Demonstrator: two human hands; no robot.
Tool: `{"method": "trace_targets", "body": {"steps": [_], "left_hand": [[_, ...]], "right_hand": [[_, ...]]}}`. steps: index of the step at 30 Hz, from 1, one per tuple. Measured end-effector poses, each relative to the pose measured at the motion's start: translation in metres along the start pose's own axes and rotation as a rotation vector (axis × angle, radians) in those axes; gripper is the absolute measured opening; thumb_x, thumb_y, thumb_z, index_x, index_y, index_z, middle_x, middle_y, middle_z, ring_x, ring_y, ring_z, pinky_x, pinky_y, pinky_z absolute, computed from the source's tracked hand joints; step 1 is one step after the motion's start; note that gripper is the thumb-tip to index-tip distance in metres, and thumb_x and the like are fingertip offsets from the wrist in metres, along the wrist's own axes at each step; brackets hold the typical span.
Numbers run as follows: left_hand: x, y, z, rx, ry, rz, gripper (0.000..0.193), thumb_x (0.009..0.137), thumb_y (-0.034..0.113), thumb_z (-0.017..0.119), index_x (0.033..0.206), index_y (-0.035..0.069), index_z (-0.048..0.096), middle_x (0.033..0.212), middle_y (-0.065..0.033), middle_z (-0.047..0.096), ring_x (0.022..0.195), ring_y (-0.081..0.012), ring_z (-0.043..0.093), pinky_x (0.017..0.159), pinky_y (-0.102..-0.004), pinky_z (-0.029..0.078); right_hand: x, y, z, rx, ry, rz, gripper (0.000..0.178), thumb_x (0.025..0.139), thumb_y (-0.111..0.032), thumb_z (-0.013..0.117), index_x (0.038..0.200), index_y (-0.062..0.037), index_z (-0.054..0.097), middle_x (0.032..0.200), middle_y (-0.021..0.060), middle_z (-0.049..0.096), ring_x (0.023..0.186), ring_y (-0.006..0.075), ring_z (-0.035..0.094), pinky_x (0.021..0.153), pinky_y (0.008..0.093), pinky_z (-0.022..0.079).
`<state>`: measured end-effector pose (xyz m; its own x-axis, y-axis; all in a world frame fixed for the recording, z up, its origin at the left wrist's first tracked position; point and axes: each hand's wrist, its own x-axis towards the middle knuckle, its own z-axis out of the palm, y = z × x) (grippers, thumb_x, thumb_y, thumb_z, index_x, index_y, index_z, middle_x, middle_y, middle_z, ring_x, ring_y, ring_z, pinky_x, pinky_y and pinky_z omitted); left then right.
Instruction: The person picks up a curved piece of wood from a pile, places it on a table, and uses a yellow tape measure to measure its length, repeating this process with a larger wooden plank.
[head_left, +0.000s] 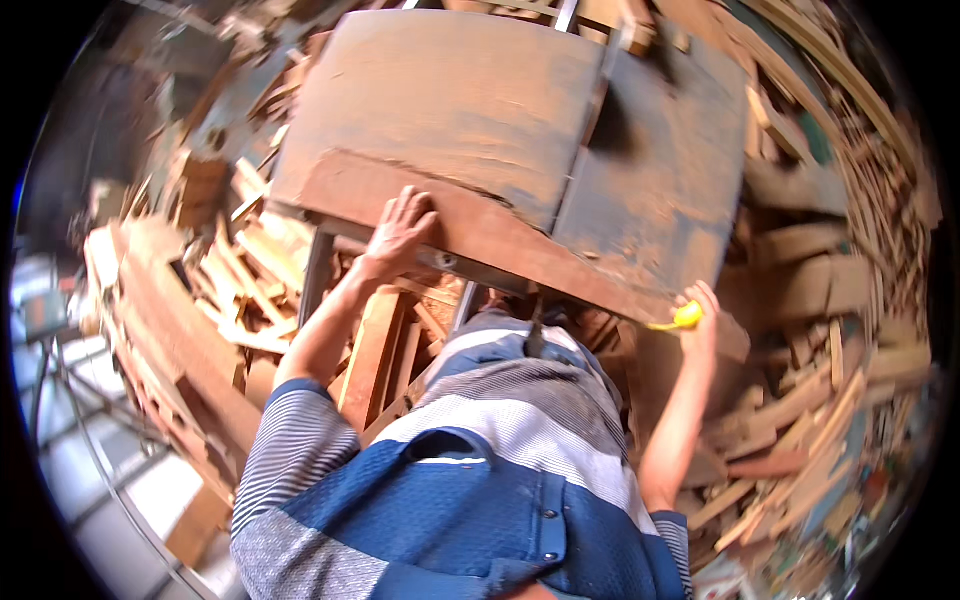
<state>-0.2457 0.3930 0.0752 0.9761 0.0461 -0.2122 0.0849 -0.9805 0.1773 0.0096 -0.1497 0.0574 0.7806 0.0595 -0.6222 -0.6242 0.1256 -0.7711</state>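
- Left of the tabletop [450, 95], a large brown slab [165, 315] and loose offcuts [240, 280] lay apart from its left edge, bounding that side.
- Below the tabletop's near edge, toward its left corner, a plank [368, 355] stood close to the left forearm.
- The left hand [405, 225] rested on the board [500, 238], fingers extended, slightly spread and gripping nothing.
- The board lay flat along the near edge, its long axis running with that edge from near the left corner to just past the right one. It extended rightward from the left fingers; the left hand was nearer its left end.
- A dark seam [577, 165] crossed the tabletop and met the board's far side.
- A wood block [637, 28] sat at the far edge.
- The right hand [702, 302], nearer the board's right end, had its fingers closed around a yellow tape measure [688, 315]; its strip pointed left along the near edge. Finger contact with the board could not be confirmed.
- Stacked timber [815, 285] flanked the right edge.
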Motion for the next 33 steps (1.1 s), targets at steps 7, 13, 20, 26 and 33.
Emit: {"method": "trace_targets", "body": {"steps": [7,13,20,26,33], "left_hand": [[0.001,-0.018,0.045,0.057,0.237,-0.002,0.069,0.071,0.040,0.085,0.130,0.014,0.058,0.153,-0.0137,0.043,0.150,-0.0398,0.030,0.119,-0.0541,0.029],[-0.013,-0.014,0.049,0.055,0.274,-0.048,0.043,0.085,0.018,0.068,0.126,0.014,0.060,0.152,-0.0129,0.045,0.149,-0.0358,0.036,0.119,-0.0532,0.034],[-0.007,-0.017,0.050,0.096,0.248,-0.065,0.040,0.088,0.016,0.063,0.128,0.014,0.062,0.155,-0.0132,0.046,0.150,-0.0369,0.035,0.122,-0.0511,0.031],[0.001,-0.018,0.050,0.115,0.216,-0.070,0.042,0.091,0.014,0.060,0.132,0.016,0.061,0.159,-0.0131,0.043,0.153,-0.0352,0.033,0.124,-0.0497,0.030],[-0.004,-0.019,0.047,0.089,0.244,-0.048,0.062,0.076,0.030,0.078,0.133,0.015,0.060,0.157,-0.0136,0.043,0.152,-0.0371,0.034,0.122,-0.0527,0.031]], "right_hand": [[0.081,0.003,0.003,-0.786,0.220,-0.279,0.073,0.075,-0.027,0.085,0.138,-0.0023,0.057,0.132,0.0180,0.057,0.117,0.0323,0.058,0.102,0.0429,0.047],[0.090,0.011,0.019,-1.398,0.202,-0.532,0.072,0.072,-0.026,0.084,0.136,-0.0057,0.059,0.135,0.0236,0.054,0.125,0.0403,0.055,0.106,0.0462,0.045],[0.110,0.008,0.004,-1.455,0.076,-0.811,0.064,0.076,-0.013,0.079,0.136,-0.0037,0.059,0.140,0.0274,0.050,0.127,0.0415,0.054,0.107,0.0446,0.045],[0.089,-0.003,-0.004,-1.567,0.281,-0.887,0.063,0.085,-0.014,0.078,0.142,-0.0057,0.055,0.151,0.0280,0.043,0.131,0.0430,0.052,0.110,0.0466,0.044],[0.007,0.032,0.048,-1.406,-0.091,-0.886,0.059,0.085,-0.019,0.079,0.136,0.0033,0.059,0.147,0.0272,0.050,0.134,0.0434,0.050,0.112,0.0479,0.042]]}}
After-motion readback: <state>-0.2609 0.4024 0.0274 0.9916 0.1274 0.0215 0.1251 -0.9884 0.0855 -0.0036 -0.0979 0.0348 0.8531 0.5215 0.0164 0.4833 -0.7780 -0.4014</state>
